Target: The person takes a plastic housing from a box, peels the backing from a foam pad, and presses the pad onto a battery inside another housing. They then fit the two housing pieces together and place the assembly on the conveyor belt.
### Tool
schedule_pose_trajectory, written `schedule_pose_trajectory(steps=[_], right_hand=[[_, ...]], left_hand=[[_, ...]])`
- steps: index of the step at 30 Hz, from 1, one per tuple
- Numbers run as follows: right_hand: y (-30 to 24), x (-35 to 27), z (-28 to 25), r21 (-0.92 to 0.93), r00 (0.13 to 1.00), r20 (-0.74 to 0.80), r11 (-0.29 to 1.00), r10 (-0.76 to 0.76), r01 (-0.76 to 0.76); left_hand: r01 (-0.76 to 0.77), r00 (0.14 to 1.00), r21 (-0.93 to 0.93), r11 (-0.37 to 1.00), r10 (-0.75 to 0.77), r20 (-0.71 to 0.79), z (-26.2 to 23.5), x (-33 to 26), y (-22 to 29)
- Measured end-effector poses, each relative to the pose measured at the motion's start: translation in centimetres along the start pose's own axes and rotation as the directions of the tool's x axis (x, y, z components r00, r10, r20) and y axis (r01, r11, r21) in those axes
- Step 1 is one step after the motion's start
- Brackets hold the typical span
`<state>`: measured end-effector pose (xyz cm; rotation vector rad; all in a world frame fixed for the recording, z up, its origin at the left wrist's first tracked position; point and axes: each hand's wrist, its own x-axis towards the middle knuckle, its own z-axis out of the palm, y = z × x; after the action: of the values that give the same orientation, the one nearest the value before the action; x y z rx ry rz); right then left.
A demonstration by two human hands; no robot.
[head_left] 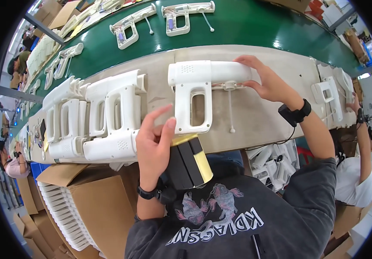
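Note:
A white plastic housing (pixel 190 73), with a looped handle and small vent holes, lies on the worktable in front of me. My right hand (pixel 269 83) grips its right end, thumb below and fingers above. From its underside a thin white rod (pixel 231 110) with a small rounded tip points toward me. My left hand (pixel 153 144) is beside the handle's lower left edge, index finger stretched out and thumb apart from it, other fingers curled; I cannot tell whether the thumb touches the housing. Just below the handle is a black block with yellow edges (pixel 190 163).
Several similar white housings (pixel 114 112) stand in a row at left. Beyond the table, a green conveyor belt (pixel 238 32) carries opened housings (pixel 188 18) with rods. A cardboard box (pixel 104 207) is at lower left, a bin of white parts (pixel 274 166) below right. A co-worker's hand (pixel 355 103) is at far right.

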<state>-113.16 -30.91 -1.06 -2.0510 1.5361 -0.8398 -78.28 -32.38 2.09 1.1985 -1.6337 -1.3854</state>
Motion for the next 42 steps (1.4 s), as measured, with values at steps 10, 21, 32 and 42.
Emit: schedule_pose_trajectory(steps=[10,21,32,42], right_hand=[[0.5,0.0,0.1,0.028,1.0,-0.022,1.0,0.005,-0.004],[1.3,-0.2,1.1,0.047,0.997,-0.006,0.996,0.082,-0.081],[1.8,0.0,0.7,0.035,0.998,-0.003,0.997,0.063,-0.063],[4.5,1.4,-0.1,0.253,0.915,0.25,0.89,0.318,-0.379]], left_hand=[[0.158,0.982,0.275,0.948,-0.181,0.06,1.1,2.9,-2.0],[0.143,0.983,0.269,0.952,-0.168,0.074,2.4,2.6,-2.4],[0.141,0.981,0.296,0.945,-0.173,0.084,3.2,2.7,-2.7],[0.137,0.978,0.375,0.917,-0.185,0.094,3.0,2.9,-3.2]])
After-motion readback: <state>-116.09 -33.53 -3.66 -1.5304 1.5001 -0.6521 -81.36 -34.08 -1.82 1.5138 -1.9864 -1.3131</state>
